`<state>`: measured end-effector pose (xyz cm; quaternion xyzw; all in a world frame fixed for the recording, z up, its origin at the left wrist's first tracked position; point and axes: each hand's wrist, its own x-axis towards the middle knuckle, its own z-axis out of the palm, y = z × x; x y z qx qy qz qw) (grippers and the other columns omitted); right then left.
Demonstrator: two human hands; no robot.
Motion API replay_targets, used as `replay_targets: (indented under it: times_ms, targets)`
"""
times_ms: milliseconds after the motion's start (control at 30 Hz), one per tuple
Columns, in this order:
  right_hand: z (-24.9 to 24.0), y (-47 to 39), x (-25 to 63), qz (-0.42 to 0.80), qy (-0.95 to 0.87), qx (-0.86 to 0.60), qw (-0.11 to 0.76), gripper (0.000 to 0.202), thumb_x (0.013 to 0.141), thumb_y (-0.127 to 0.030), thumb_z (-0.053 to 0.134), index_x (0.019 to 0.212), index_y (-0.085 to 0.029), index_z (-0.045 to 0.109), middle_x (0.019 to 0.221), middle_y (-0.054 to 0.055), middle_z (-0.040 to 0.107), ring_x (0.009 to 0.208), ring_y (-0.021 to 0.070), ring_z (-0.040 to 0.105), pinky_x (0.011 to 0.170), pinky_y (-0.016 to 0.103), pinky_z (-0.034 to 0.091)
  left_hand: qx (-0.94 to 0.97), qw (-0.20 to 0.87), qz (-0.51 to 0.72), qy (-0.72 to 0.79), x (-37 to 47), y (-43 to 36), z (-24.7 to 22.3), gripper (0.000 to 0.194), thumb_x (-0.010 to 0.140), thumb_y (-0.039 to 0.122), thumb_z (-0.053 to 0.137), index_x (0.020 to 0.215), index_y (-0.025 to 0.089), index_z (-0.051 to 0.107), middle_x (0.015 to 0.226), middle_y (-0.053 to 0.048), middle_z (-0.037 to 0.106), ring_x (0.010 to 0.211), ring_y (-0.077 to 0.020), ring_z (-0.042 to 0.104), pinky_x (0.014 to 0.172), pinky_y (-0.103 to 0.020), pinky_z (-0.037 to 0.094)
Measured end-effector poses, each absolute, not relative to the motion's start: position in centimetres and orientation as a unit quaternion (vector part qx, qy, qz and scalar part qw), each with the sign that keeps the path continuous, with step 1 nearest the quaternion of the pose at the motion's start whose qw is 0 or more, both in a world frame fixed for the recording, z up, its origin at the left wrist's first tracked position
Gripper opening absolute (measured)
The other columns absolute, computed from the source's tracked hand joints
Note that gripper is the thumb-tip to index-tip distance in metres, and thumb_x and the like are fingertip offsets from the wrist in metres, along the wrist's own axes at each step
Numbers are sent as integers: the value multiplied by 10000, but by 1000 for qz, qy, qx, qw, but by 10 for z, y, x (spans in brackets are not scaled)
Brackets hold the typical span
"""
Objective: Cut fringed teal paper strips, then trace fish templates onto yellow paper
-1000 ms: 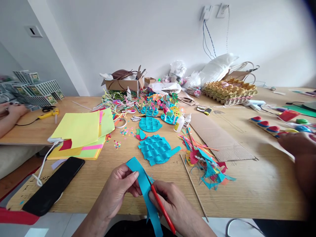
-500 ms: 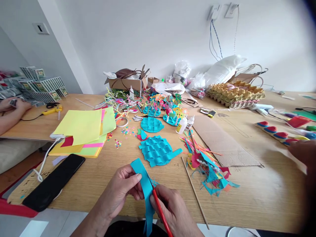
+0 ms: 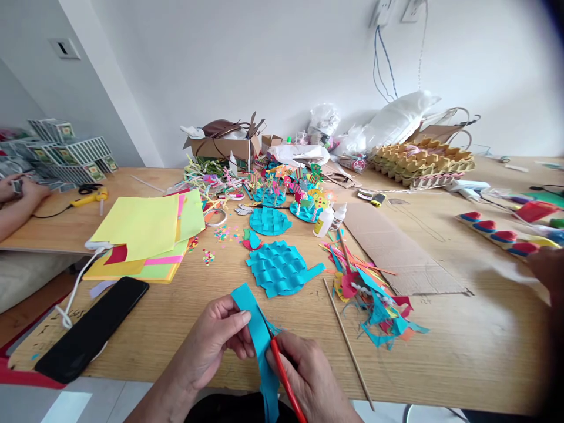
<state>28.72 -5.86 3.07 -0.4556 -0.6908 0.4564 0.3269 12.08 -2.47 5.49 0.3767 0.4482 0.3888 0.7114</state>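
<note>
A long blue paper strip (image 3: 253, 326) hangs down from my left hand (image 3: 222, 332), pinched between thumb and fingers near its upper end. My right hand (image 3: 304, 367) is closed round red-handled scissors (image 3: 284, 376), whose dark blades lie along the strip's right edge. Thin blue slivers stick out beside the blades. Beyond my hands lies a woven blue paper piece (image 3: 279, 268) with a tab pointing right. A smaller woven blue piece (image 3: 269, 221) sits behind it.
Yellow paper sheets (image 3: 136, 226) and a black phone (image 3: 92, 329) lie left. A wooden stick (image 3: 348, 345), paper scraps (image 3: 381, 311), cardboard (image 3: 399, 249) and glue bottles (image 3: 324, 222) are right. Other people's hands show at the far left (image 3: 29, 194) and right edge (image 3: 544, 264).
The view has shifted slightly. The lower end of the strip has swung a little to the right, and the scissors have moved slightly against it. Both hands keep their holds.
</note>
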Motion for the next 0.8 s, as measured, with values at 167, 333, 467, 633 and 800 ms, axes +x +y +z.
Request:
replay_targets:
  times_ms: [167,333,467,633,800]
  targets:
    - [29,-58,287,451,-695,-452,330,338,888,-375,379,658,-157,497,581,-24,460,518,81,374,495,180,291,381,710,389,446,120,-24,54,259,683,356,673,626,133,554,467,9,605,396,-89,540,400,-167,414]
    - [37,-56,287,484,-688,-450,299,325,888,-372,365,684,-160,504,586,-33,439,517,85,367,496,182,295,381,712,384,448,118,-26,53,246,687,351,669,637,137,560,467,13,599,399,-94,544,401,-173,417]
    - [46,-56,290,541,-672,-421,281,282,893,-340,359,760,-163,534,623,-40,440,540,86,367,514,178,310,378,713,383,450,117,-27,52,249,678,357,672,631,143,556,466,19,587,396,-97,538,397,-179,413]
    - [51,-57,291,548,-666,-424,275,240,895,-302,368,777,-175,534,650,-46,449,575,86,381,550,179,319,398,698,375,462,118,-28,54,254,678,366,664,622,142,557,469,13,592,401,-102,540,397,-183,410]
    - [52,-58,289,546,-662,-436,273,261,893,-307,363,728,-169,511,635,-39,444,581,91,395,551,185,327,411,687,374,468,119,-31,58,249,677,360,659,617,137,565,469,9,596,412,-101,537,415,-188,422]
